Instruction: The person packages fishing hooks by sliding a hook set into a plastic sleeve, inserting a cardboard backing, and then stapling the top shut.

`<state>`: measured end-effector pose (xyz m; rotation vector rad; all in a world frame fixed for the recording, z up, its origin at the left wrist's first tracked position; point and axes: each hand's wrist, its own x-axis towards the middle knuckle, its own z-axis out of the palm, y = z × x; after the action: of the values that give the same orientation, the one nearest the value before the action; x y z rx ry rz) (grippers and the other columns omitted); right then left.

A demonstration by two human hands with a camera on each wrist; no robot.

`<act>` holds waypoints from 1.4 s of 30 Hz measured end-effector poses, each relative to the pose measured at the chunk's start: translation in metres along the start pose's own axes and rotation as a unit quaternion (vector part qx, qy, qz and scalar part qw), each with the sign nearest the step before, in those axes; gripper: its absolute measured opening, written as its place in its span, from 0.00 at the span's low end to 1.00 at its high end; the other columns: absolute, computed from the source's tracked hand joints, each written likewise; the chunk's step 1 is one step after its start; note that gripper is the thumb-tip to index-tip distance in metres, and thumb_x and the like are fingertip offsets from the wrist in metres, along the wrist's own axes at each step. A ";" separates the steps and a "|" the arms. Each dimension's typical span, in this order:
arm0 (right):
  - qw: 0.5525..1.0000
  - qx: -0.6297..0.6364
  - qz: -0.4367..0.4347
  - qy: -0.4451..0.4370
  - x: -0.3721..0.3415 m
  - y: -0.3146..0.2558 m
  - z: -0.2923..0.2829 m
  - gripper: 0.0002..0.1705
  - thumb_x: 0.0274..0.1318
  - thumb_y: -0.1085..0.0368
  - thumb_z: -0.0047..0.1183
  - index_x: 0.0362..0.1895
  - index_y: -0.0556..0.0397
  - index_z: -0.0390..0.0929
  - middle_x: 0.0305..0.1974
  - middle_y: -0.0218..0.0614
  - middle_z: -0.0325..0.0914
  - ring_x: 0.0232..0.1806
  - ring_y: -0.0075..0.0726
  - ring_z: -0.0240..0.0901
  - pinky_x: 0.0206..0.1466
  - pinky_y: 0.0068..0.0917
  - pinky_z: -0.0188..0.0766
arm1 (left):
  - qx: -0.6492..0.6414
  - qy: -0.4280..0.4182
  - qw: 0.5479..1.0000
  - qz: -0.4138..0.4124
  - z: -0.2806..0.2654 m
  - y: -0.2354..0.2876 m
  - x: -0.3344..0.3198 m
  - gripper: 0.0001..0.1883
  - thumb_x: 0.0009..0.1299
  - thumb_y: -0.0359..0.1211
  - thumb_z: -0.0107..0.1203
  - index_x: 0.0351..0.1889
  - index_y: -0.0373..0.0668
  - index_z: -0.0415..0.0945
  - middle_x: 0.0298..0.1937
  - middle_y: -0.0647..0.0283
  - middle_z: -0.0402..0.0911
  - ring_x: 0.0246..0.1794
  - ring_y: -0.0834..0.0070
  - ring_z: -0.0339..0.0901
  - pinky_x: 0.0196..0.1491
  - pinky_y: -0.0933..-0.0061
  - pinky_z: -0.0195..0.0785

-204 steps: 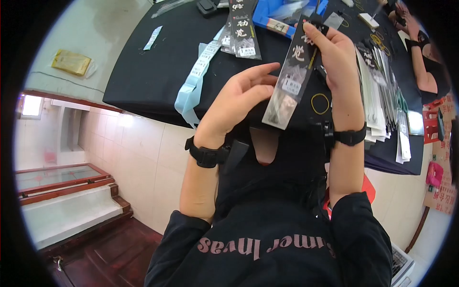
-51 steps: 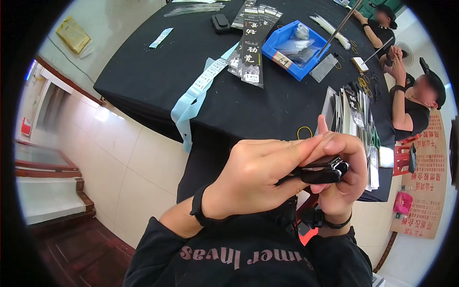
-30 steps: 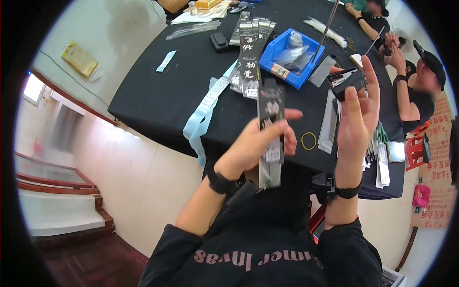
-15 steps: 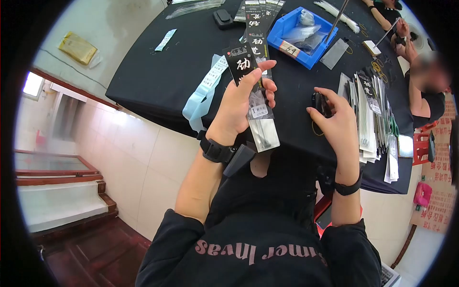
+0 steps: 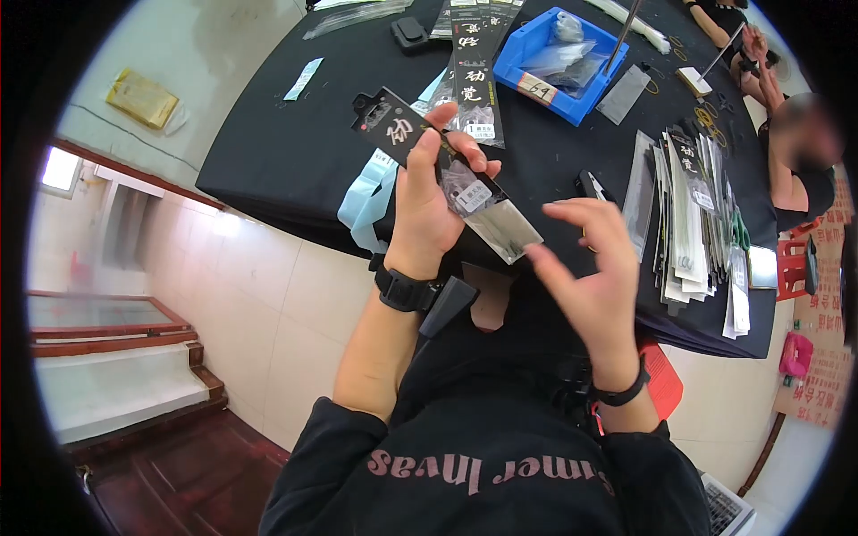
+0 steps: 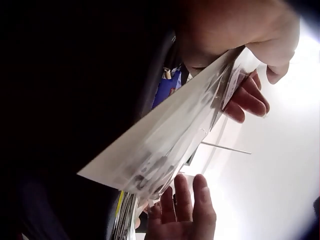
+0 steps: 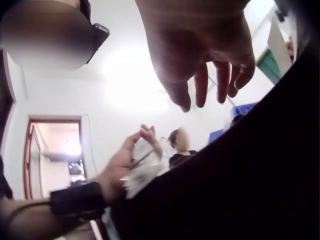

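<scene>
My left hand (image 5: 429, 201) grips a slim packet (image 5: 475, 204) with a black printed header, a small white label and a clear lower part with thin dark items inside. In the left wrist view the packet (image 6: 165, 130) slants down across the picture, its upper part between thumb and fingers. My right hand (image 5: 594, 277) holds nothing; its fingers are spread near the packet's lower end, and whether they touch it I cannot tell. A black stapler-like tool (image 5: 592, 185) lies on the table just beyond the right hand.
Similar packets (image 5: 474, 89) lie beyond the left hand, beside a blue bin (image 5: 572, 105) of clear bags. A blue label strip (image 5: 368, 192) hangs over the table edge. Rows of packets (image 5: 693, 219) and green scissors (image 5: 740, 234) are at the right. Another person (image 5: 800, 152) sits there.
The right hand has let go of the black tool and come down-left toward the packet. The left hand still holds the packet, whose header now tilts further left.
</scene>
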<state>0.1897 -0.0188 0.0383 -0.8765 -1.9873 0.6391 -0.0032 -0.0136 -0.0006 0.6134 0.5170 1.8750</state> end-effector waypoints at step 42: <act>0.995 -0.082 -0.024 0.043 -0.007 0.017 0.037 0.27 0.30 0.67 0.69 0.43 0.49 0.77 0.40 0.34 0.73 0.42 0.42 0.70 0.46 0.34 0.66 | -0.048 0.051 0.997 0.036 0.003 -0.002 0.001 0.14 0.74 0.41 0.46 0.54 0.49 0.68 0.33 0.71 0.71 0.37 0.79 0.71 0.53 0.65 0.68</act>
<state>0.1667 -0.0176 0.0044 -0.9340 -1.9977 0.4088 -0.0003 -0.0120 0.0003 0.4793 0.4736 1.9954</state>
